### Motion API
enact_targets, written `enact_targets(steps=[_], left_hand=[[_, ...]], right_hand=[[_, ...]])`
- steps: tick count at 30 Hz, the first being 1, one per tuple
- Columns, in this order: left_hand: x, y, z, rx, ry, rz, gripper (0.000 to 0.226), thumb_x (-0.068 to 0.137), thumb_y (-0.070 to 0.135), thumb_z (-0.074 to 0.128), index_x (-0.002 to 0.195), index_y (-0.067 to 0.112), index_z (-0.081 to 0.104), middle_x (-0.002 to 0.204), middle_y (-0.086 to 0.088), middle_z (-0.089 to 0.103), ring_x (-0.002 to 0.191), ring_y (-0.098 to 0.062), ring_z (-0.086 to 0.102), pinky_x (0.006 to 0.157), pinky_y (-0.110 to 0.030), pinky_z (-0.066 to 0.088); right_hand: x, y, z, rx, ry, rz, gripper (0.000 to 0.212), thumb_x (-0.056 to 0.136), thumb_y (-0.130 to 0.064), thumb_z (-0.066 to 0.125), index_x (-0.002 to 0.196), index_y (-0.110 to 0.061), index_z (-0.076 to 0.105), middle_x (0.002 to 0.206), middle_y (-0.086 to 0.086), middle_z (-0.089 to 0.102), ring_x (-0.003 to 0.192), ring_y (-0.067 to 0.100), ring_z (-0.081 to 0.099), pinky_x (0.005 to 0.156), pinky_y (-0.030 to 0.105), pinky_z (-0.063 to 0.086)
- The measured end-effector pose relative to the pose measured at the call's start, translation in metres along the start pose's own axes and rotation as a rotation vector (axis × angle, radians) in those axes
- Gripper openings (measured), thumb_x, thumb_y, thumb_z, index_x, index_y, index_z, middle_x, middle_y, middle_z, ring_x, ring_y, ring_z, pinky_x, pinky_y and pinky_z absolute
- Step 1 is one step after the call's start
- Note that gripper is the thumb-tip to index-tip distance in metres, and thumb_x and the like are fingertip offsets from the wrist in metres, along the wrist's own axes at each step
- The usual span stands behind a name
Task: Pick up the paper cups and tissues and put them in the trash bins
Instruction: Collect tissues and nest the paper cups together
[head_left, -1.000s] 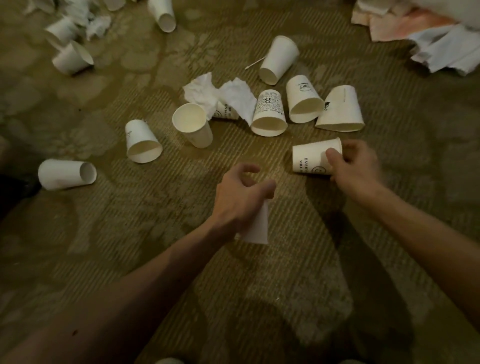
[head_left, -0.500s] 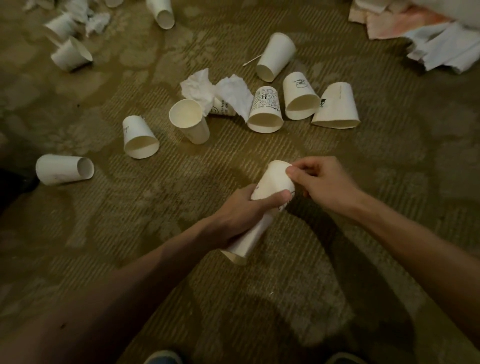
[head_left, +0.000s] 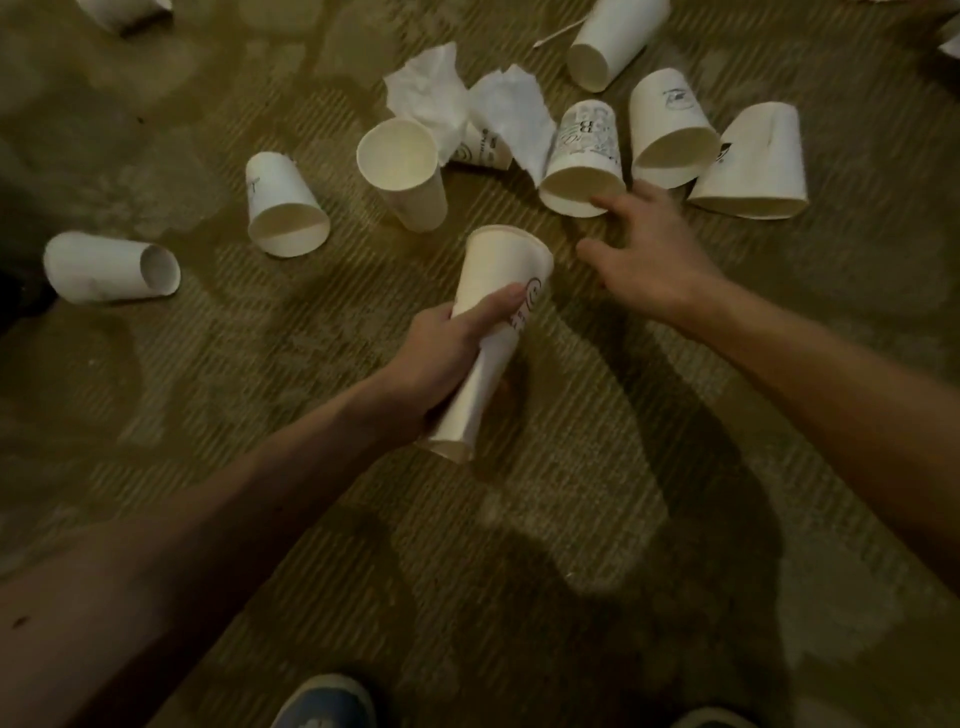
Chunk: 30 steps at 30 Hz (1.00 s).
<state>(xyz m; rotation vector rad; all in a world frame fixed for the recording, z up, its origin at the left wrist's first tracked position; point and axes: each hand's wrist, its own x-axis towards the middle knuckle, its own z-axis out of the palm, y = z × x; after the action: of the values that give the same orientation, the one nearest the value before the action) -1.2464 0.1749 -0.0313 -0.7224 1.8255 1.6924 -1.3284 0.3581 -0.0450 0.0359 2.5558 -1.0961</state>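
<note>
At centre frame, the left hand (head_left: 441, 358) is gripping a nested cup stack (head_left: 506, 270) while the right hand (head_left: 654, 260) is hovering open, fingertips at the rim of the printed cup (head_left: 584, 156). Lying loose on the carpet (head_left: 519, 519), that cup is likely risking a roll toward the crumpled tissues (head_left: 431, 88) if nudged.

We look down on a carpet (head_left: 831, 291) that fills the whole view; no wall, window or furniture shows. It is olive-brown, with fine ribbed stripes and large, paler leaf-like figures woven through it. The light is dim and warm. We see broad, soft shadows (head_left: 701, 483) across the near middle, with a brighter patch (head_left: 587, 540) among them. At the left edge, a little beyond the middle, lies a dark shape (head_left: 15, 296) that we cannot make out.
</note>
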Motion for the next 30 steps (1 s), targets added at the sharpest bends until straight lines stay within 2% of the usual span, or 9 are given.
enact_targets(steps=[4,7,10,12,17,19,21,25,30], left_hand=[[0.011,0.001,-0.004,-0.039,-0.012,0.004,0.049,0.086,0.051,0.065,0.108,0.006,0.062,0.075,-0.008,0.069,0.054,-0.017,0.064,0.046,-0.025,0.051],[0.02,0.004,-0.008,-0.037,-0.041,0.017,0.046,0.086,0.051,0.064,0.108,0.011,0.061,0.071,-0.003,0.069,0.054,-0.017,0.065,0.047,-0.026,0.051],[0.025,0.007,-0.011,-0.047,-0.073,0.013,0.043,0.087,0.05,0.062,0.11,0.014,0.059,0.068,0.0,0.07,0.054,-0.015,0.065,0.046,-0.025,0.051],[0.022,0.008,-0.011,-0.062,-0.075,0.003,0.046,0.086,0.049,0.062,0.111,0.011,0.06,0.071,-0.003,0.069,0.054,-0.016,0.064,0.046,-0.025,0.05],[-0.023,0.018,-0.005,-0.033,-0.157,-0.096,0.068,0.076,0.055,0.065,0.124,0.007,0.058,0.093,-0.011,0.064,0.068,-0.022,0.062,0.057,-0.031,0.051],[-0.055,0.03,-0.002,-0.021,-0.189,-0.132,0.071,0.076,0.055,0.065,0.125,0.004,0.057,0.094,-0.012,0.061,0.066,-0.022,0.061,0.055,-0.031,0.05],[-0.093,0.047,0.003,-0.005,-0.23,-0.145,0.07,0.077,0.053,0.065,0.125,0.003,0.057,0.093,-0.013,0.059,0.065,-0.022,0.059,0.055,-0.03,0.05],[-0.182,0.085,0.014,0.001,-0.356,-0.201,0.069,0.074,0.052,0.066,0.125,0.005,0.059,0.086,-0.01,0.06,0.062,-0.019,0.06,0.056,-0.029,0.051],[-0.303,0.128,0.04,0.151,-0.486,-0.314,0.07,0.068,0.056,0.067,0.118,0.007,0.061,0.075,-0.007,0.062,0.059,-0.019,0.061,0.054,-0.029,0.052]], right_hand=[[0.014,0.001,0.008,-0.087,0.081,-0.02,0.063,0.095,-0.029,0.058,0.151,-0.018,0.031,0.158,-0.001,0.022,0.143,0.017,0.026,0.107,0.025,0.019],[0.013,0.004,0.013,-0.129,0.176,-0.065,0.062,0.096,-0.03,0.056,0.15,-0.014,0.032,0.153,-0.001,0.029,0.135,0.01,0.031,0.099,0.019,0.019],[-0.002,0.005,0.012,-0.118,0.255,-0.097,0.058,0.097,-0.032,0.055,0.149,-0.012,0.036,0.148,-0.002,0.034,0.122,0.002,0.035,0.099,0.017,0.027],[-0.023,0.005,0.009,-0.074,0.257,-0.076,0.056,0.097,-0.034,0.055,0.146,-0.012,0.04,0.143,-0.003,0.037,0.117,0.008,0.049,0.098,0.023,0.039],[-0.103,-0.007,-0.011,0.089,0.258,0.171,0.049,0.089,-0.039,0.066,0.13,-0.015,0.057,0.123,-0.011,0.048,0.108,0.012,0.058,0.094,0.033,0.051],[-0.143,-0.02,-0.026,0.172,0.288,0.302,0.05,0.084,-0.044,0.071,0.126,-0.018,0.062,0.115,-0.005,0.06,0.098,0.006,0.061,0.082,0.024,0.052],[-0.186,-0.04,-0.044,0.307,0.301,0.426,0.053,0.079,-0.047,0.074,0.123,-0.019,0.064,0.103,-0.01,0.065,0.088,-0.003,0.062,0.07,0.011,0.05],[-0.28,-0.09,-0.085,0.537,0.411,0.645,0.052,0.071,-0.047,0.08,0.114,-0.019,0.069,0.09,-0.012,0.068,0.083,0.0,0.066,0.071,0.015,0.055],[-0.404,-0.156,-0.137,0.733,0.547,0.855,0.035,0.076,-0.029,0.081,0.108,-0.022,0.067,0.09,-0.009,0.068,0.075,-0.005,0.064,0.064,0.008,0.051]])
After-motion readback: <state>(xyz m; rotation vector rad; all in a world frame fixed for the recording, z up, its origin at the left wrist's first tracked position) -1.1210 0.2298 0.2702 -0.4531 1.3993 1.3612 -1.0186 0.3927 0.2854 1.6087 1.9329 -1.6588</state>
